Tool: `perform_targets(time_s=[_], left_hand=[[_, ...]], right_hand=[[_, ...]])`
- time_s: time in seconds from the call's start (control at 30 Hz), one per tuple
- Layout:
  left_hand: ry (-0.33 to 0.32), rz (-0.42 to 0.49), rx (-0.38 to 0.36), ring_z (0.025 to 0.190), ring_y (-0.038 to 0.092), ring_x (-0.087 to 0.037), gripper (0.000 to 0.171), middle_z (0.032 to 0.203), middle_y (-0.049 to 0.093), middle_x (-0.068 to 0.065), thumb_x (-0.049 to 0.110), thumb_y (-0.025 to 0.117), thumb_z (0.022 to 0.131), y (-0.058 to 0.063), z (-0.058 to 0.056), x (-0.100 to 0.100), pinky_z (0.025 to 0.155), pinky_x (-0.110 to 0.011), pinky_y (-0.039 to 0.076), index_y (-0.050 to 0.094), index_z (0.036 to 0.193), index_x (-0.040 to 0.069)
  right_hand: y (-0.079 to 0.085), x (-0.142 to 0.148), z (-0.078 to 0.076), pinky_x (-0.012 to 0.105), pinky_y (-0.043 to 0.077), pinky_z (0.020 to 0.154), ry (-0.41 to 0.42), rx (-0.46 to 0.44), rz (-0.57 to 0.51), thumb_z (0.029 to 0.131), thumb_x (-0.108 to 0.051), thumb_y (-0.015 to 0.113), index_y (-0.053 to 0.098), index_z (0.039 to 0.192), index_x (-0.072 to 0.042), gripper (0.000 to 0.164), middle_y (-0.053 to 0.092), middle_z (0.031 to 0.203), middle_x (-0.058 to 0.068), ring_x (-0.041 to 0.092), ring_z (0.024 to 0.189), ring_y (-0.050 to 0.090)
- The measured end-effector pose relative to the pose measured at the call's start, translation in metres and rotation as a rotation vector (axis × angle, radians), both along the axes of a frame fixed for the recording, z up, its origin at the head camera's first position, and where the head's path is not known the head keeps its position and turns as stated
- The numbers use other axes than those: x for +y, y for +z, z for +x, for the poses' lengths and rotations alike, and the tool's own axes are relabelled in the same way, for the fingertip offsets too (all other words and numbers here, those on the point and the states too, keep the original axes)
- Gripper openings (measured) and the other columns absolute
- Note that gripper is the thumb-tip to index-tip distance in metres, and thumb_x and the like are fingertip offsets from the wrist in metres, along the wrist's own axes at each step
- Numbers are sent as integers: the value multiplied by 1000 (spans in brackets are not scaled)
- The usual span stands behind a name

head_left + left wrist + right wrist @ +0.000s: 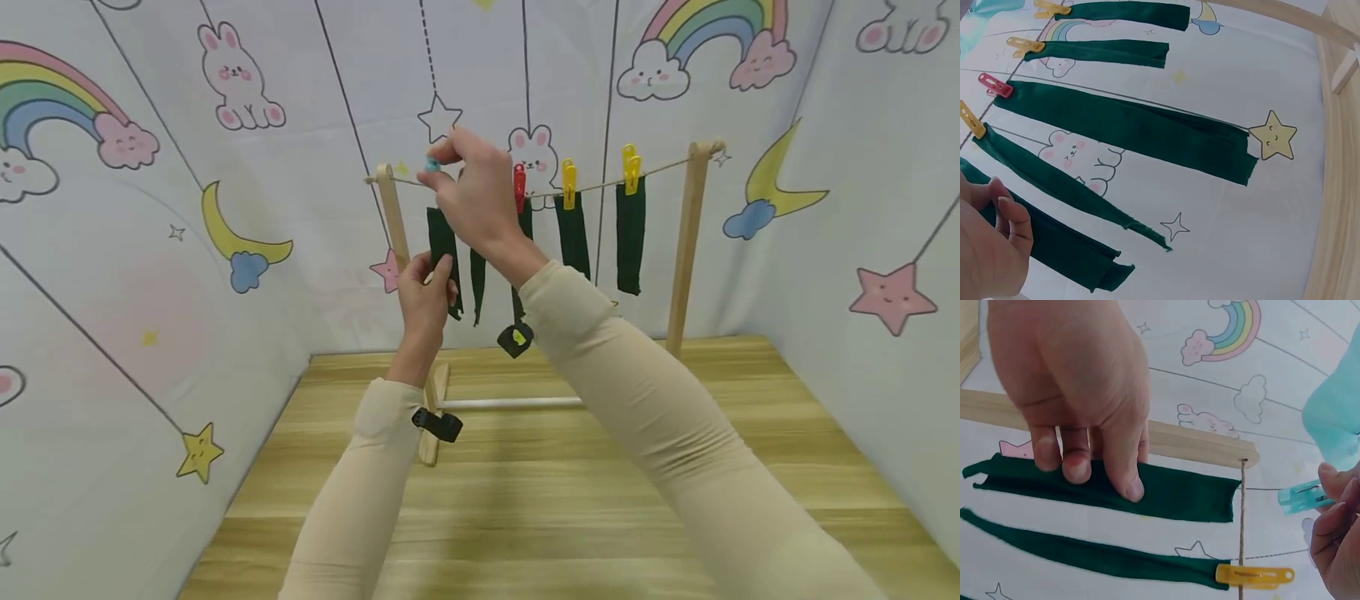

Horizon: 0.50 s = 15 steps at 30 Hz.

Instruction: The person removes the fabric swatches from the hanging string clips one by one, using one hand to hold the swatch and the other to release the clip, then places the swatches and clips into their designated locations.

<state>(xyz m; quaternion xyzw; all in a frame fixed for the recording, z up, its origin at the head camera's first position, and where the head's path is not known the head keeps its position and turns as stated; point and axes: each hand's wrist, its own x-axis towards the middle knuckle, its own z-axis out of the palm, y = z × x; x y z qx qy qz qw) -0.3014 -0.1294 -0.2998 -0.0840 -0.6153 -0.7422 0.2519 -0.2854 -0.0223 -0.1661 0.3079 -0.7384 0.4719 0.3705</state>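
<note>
Left hand [426, 304], centre of head frame: thumb and fingers clamped on a dark green, narrow fabric strip [441, 235] around its lower-middle part. Strip is left of frame centre, hanging near upright; right wrist view has its top end just beside a thin brown twine line [1243, 515], can't tell if touching. Right hand [480, 192], upper centre: thumb and fingertips together, pinching a translucent light-blue plastic clothespin [1300, 497], apart from the twine at right of right wrist frame. Four other dark green strips hang from the twine: long one [1129, 128] on a red plastic clothespin [995, 85], other three on yellow plastic clothespins [1254, 575]. Twine runs between two pale wooden posts [686, 250], left and right of head frame's upper half.
</note>
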Motion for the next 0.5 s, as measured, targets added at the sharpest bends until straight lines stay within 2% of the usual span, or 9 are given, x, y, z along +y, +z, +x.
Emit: perform_targets(time_s=[0.17, 0.3, 0.37, 0.5], left_hand=[[0, 13, 17, 52, 50, -7, 19, 86, 57, -3, 14, 65, 99, -12, 10, 1, 49, -16, 41, 63, 110, -2], [19, 16, 24, 50, 48, -7, 22, 83, 59, -4, 13, 68, 97, -26, 18, 1, 47, -16, 40, 65, 109, -5], [55, -20, 9, 54, 49, -6, 24, 84, 61, -1, 15, 70, 96, -33, 22, 0, 50, -16, 41, 68, 108, -6], [163, -134, -17, 64, 46, -7, 27, 79, 57, 3, 18, 74, 92, -50, 31, -6, 56, -18, 39, 73, 106, -5]], right_hand=[[-19, 25, 18, 22, 39, 57, -6, 13, 8, 89, -9, 78, 66, 102, 4, 22, 71, 97, 12, 18, 58, 49], [-43, 54, 30, 24, 37, 55, -30, 33, 12, 86, -9, 80, 65, 104, 6, 27, 69, 90, 12, 16, 57, 47], [-58, 69, 34, 24, 39, 56, -46, 30, 16, 86, -9, 81, 65, 105, 6, 29, 70, 88, 11, 16, 58, 49], [-89, 101, 40, 22, 44, 59, -85, -43, 27, 85, -10, 81, 66, 106, 4, 30, 69, 87, 8, 15, 67, 57]])
